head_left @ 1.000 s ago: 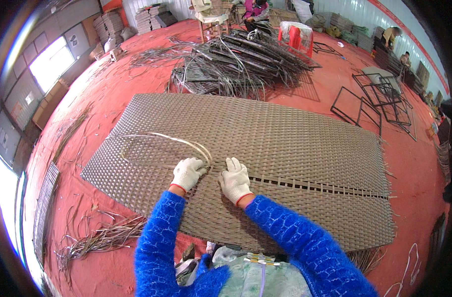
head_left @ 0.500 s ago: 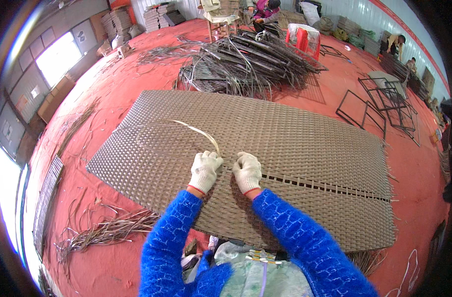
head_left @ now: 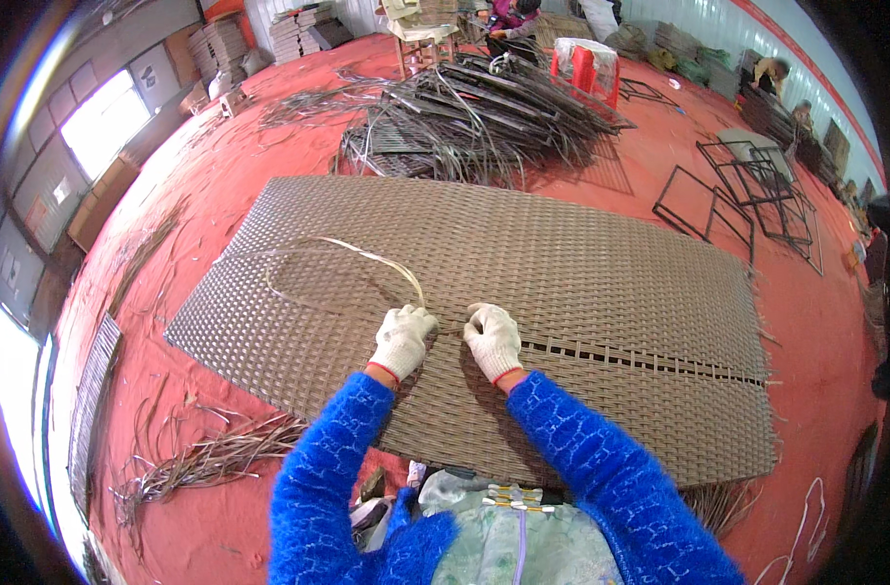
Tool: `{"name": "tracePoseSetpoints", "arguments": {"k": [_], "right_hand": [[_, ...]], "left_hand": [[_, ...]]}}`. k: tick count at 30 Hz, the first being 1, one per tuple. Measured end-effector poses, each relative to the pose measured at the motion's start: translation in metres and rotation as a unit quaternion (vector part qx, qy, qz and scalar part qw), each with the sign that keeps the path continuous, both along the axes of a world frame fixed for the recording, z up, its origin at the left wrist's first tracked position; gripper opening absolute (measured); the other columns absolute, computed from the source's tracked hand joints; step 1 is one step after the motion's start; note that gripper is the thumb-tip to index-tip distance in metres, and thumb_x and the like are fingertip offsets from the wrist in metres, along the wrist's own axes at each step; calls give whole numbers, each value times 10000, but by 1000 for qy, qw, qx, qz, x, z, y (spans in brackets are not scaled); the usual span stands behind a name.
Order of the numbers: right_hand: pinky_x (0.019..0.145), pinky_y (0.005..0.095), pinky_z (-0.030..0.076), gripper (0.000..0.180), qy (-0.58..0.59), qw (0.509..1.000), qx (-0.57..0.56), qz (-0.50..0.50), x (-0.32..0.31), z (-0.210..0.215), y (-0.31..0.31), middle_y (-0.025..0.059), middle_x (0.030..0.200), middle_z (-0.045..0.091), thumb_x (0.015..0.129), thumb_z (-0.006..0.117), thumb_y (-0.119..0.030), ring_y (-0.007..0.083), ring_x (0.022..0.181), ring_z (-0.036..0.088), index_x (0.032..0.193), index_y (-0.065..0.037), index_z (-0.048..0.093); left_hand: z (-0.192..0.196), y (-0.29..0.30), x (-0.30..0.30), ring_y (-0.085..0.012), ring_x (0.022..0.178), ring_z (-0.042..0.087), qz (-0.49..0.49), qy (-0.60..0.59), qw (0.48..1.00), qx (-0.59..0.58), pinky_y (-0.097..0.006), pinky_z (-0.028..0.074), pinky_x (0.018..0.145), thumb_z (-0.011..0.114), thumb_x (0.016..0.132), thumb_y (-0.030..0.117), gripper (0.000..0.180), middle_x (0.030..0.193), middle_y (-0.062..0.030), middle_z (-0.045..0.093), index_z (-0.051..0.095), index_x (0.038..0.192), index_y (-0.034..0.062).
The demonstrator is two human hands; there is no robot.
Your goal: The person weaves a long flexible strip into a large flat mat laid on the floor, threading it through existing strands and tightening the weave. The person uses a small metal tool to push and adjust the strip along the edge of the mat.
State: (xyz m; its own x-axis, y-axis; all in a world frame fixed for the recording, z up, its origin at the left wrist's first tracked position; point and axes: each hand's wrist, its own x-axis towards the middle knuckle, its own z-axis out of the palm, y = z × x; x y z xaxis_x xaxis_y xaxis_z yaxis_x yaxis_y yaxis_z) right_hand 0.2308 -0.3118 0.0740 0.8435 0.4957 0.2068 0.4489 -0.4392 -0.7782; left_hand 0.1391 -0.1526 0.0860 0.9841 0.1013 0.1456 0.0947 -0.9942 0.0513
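Observation:
A large brown woven wicker panel (head_left: 562, 263) lies in front of me. A narrow open slit (head_left: 640, 366) runs through its weave from near my right hand to the panel's right edge. In a white knit glove, my left hand (head_left: 404, 336) is closed on a pale, flat weaving strip (head_left: 372, 255), which loops up and left over the panel. My right hand (head_left: 494, 339), gloved alike, is just right of it at the left end of the slit. Its fingers are curled down to the weave, and what they pinch is hidden.
Beyond the panel lies a heap of dark frames and strips (head_left: 484, 122), with a red stool (head_left: 583, 68) behind it. Black metal frames (head_left: 757, 190) rest on the red floor at right. Loose strips (head_left: 216, 453) are at lower left. Other people (head_left: 513, 24) sit farther back.
My hands have moved slightly apart, the right one shifting a little rightward. The strip's loop above my left hand shows wider and clearer. The whole view has shifted slightly.

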Motion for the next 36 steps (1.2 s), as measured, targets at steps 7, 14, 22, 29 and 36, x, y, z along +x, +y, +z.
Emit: {"name": "tracePoseSetpoints", "arguments": {"k": [7,14,22,29,36], "right_hand": [[859,350,503,87,-47,990,127,42,7,1,-9,78,1091,681,767,692,-126,246,965,637,740,-71,630],[875,391,490,128,-31,998,51,30,12,4,-23,91,1096,674,789,684,-204,285,1020,612,740,-85,677],[985,435,383,239,-256,945,-194,63,-5,-6,-21,161,1326,536,828,624,-267,328,1269,430,793,-43,697],[1055,445,322,232,-306,914,-210,164,6,-5,-28,122,1392,497,848,585,-255,307,1319,391,828,-58,706],[1082,461,285,315,-234,941,-229,83,-2,-24,-19,189,1418,454,856,542,-279,336,1346,368,948,-19,694]], "left_hand": [[7,-8,10,-281,992,606,-9,-88,985,-150,-384,482,844,590,813,83,266,1017,-85,662,674,1060,139],[4,-21,18,-103,747,600,105,-74,841,-526,-278,491,711,675,869,180,149,795,-37,676,682,931,44],[15,-20,18,-291,828,641,83,-79,983,-144,-415,504,721,655,824,254,126,827,-97,670,672,828,129],[2,-23,28,-297,883,632,62,10,996,-56,-435,502,763,621,841,295,163,871,-82,666,649,847,135],[0,-20,28,-321,854,634,25,-9,995,-94,-450,503,744,615,837,290,156,861,-100,662,669,876,150]]}}
